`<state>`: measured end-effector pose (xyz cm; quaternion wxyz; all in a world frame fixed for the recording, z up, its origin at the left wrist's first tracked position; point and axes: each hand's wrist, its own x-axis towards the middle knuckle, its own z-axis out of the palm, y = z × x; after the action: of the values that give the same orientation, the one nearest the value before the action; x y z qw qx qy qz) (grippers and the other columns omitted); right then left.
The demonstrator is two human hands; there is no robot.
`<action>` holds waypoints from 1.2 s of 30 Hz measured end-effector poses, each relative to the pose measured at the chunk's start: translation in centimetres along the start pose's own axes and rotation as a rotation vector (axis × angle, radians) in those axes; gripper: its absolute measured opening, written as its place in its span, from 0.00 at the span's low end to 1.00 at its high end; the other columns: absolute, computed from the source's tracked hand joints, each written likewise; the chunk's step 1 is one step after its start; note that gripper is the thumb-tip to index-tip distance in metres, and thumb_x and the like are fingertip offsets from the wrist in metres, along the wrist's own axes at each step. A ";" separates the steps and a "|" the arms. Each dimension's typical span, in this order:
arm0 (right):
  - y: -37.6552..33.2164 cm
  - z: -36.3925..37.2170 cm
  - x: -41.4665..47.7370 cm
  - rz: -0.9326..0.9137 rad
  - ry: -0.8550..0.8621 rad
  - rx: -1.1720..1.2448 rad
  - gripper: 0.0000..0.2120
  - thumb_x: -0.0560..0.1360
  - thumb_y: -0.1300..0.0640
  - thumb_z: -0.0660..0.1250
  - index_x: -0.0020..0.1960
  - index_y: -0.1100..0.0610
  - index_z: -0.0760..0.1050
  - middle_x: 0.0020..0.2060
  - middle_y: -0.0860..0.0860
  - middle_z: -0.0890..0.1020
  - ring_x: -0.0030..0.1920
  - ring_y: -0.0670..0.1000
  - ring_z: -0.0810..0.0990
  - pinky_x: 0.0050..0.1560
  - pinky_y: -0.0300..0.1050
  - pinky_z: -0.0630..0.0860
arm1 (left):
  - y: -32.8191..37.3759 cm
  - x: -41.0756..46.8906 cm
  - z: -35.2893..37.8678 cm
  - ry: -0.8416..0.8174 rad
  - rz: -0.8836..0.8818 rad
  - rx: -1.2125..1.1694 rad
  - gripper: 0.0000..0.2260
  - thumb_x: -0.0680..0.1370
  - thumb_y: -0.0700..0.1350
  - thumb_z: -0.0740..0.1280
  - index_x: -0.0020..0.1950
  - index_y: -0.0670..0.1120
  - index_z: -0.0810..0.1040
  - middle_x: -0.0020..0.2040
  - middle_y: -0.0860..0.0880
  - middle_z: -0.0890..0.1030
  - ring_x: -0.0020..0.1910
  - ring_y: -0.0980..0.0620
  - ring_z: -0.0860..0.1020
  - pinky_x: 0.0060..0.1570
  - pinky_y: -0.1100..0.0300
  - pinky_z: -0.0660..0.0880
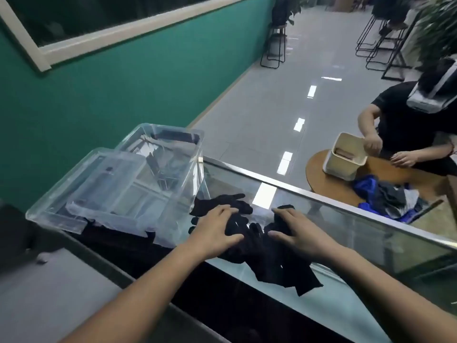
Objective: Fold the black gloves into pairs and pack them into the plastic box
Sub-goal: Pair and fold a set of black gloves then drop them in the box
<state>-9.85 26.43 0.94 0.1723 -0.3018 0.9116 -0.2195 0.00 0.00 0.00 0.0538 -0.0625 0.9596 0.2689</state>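
Note:
A heap of black gloves lies on a glass counter top, some hanging over its near edge. My left hand rests flat on the heap's left part, fingers spread. My right hand lies on its right part, thumb and fingers pinching a fold of black glove. One glove lies spread out beyond my left hand. To the left stands a clear plastic box, and its clear lid lies tilted in front of it. I see no gloves inside the box.
A green wall with a window runs along the left. Beyond the counter, another person in black sits at a round wooden table with a cream bin and a pile of blue and grey cloth. Black stools stand at the back.

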 end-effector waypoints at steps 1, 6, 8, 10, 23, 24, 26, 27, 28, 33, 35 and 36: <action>0.1 0.4 0.0 -0.012 0.009 -0.012 0.36 0.79 0.32 0.66 0.83 0.45 0.62 0.77 0.47 0.72 0.75 0.50 0.71 0.75 0.50 0.71 | -0.2 0.0 0.4 -0.014 -0.004 -0.005 0.35 0.78 0.62 0.73 0.82 0.56 0.67 0.83 0.55 0.64 0.82 0.52 0.64 0.80 0.48 0.61; 0.9 2.7 -0.6 -0.006 0.003 -0.053 0.33 0.80 0.40 0.70 0.81 0.46 0.65 0.77 0.44 0.70 0.75 0.50 0.70 0.74 0.51 0.71 | -1.3 -0.5 3.5 -0.036 -0.028 0.026 0.31 0.80 0.61 0.71 0.81 0.56 0.68 0.86 0.54 0.59 0.87 0.53 0.51 0.84 0.47 0.53; 1.4 3.2 -0.4 -0.012 0.031 -0.076 0.32 0.80 0.40 0.70 0.81 0.46 0.66 0.77 0.44 0.70 0.75 0.50 0.69 0.75 0.51 0.70 | -1.5 -0.6 4.1 0.000 -0.028 0.023 0.30 0.81 0.61 0.70 0.81 0.56 0.68 0.86 0.55 0.58 0.87 0.54 0.48 0.84 0.50 0.50; 1.7 3.6 -0.3 -0.017 0.049 -0.089 0.32 0.80 0.41 0.70 0.81 0.47 0.67 0.77 0.44 0.70 0.76 0.50 0.69 0.76 0.51 0.69 | -1.4 -0.7 4.3 0.009 -0.041 0.014 0.29 0.81 0.61 0.70 0.81 0.57 0.68 0.87 0.56 0.57 0.87 0.55 0.48 0.83 0.50 0.49; -0.9 9.3 -3.0 -0.235 0.155 -0.281 0.32 0.83 0.31 0.56 0.84 0.39 0.60 0.84 0.48 0.62 0.85 0.53 0.57 0.83 0.57 0.59 | 0.2 0.1 6.1 0.075 -0.147 0.020 0.28 0.83 0.61 0.66 0.83 0.58 0.66 0.87 0.56 0.57 0.87 0.53 0.49 0.82 0.46 0.53; -0.8 9.6 -3.0 -0.230 0.154 -0.300 0.31 0.83 0.33 0.57 0.84 0.39 0.59 0.84 0.49 0.63 0.85 0.53 0.57 0.83 0.56 0.57 | 0.3 0.4 5.7 0.077 -0.155 0.014 0.27 0.83 0.60 0.66 0.82 0.58 0.67 0.86 0.56 0.59 0.86 0.52 0.52 0.81 0.45 0.55; -0.4 9.9 -2.8 -0.187 0.163 -0.309 0.30 0.83 0.35 0.58 0.83 0.39 0.62 0.84 0.51 0.65 0.85 0.54 0.59 0.83 0.53 0.53 | 0.0 0.8 4.7 0.123 -0.170 -0.024 0.22 0.85 0.55 0.65 0.79 0.56 0.72 0.82 0.55 0.66 0.82 0.50 0.62 0.78 0.45 0.61; -0.1 9.7 -2.7 -0.161 0.171 -0.312 0.29 0.83 0.35 0.58 0.82 0.39 0.64 0.83 0.52 0.67 0.85 0.54 0.60 0.83 0.53 0.52 | -0.4 1.1 4.2 0.163 -0.176 -0.040 0.19 0.85 0.51 0.64 0.77 0.54 0.75 0.80 0.54 0.69 0.79 0.49 0.66 0.76 0.46 0.63; 0.2 9.5 -2.6 -0.139 0.177 -0.314 0.28 0.84 0.35 0.57 0.82 0.40 0.65 0.83 0.52 0.67 0.85 0.54 0.61 0.82 0.53 0.51 | -0.9 1.3 3.7 0.206 -0.182 -0.036 0.17 0.86 0.48 0.63 0.75 0.53 0.77 0.78 0.53 0.71 0.77 0.49 0.68 0.74 0.47 0.65; 1.4 8.9 -2.5 -0.080 0.173 -0.323 0.29 0.85 0.34 0.52 0.84 0.39 0.60 0.85 0.49 0.63 0.86 0.53 0.56 0.84 0.53 0.51 | -2.8 2.6 2.8 0.296 -0.241 0.036 0.18 0.87 0.40 0.60 0.76 0.50 0.75 0.80 0.49 0.70 0.81 0.47 0.64 0.78 0.46 0.65; 1.7 8.8 -2.4 -0.053 0.179 -0.320 0.30 0.84 0.33 0.50 0.84 0.38 0.59 0.85 0.49 0.63 0.86 0.53 0.56 0.84 0.54 0.53 | -3.3 3.0 2.9 0.253 -0.256 0.064 0.19 0.87 0.40 0.60 0.78 0.49 0.72 0.82 0.47 0.68 0.82 0.45 0.62 0.78 0.45 0.64; 1.9 8.7 -2.4 -0.036 0.189 -0.318 0.30 0.84 0.33 0.50 0.84 0.39 0.59 0.85 0.50 0.63 0.86 0.53 0.56 0.84 0.55 0.54 | -3.4 3.1 3.0 0.237 -0.259 0.083 0.19 0.87 0.41 0.61 0.78 0.49 0.71 0.82 0.47 0.67 0.82 0.45 0.63 0.77 0.45 0.64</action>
<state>-5.04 26.69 -6.93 0.0323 -0.3194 0.9415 -0.1031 -2.29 -1.62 -4.69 -0.0231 -0.2144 0.9534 0.2109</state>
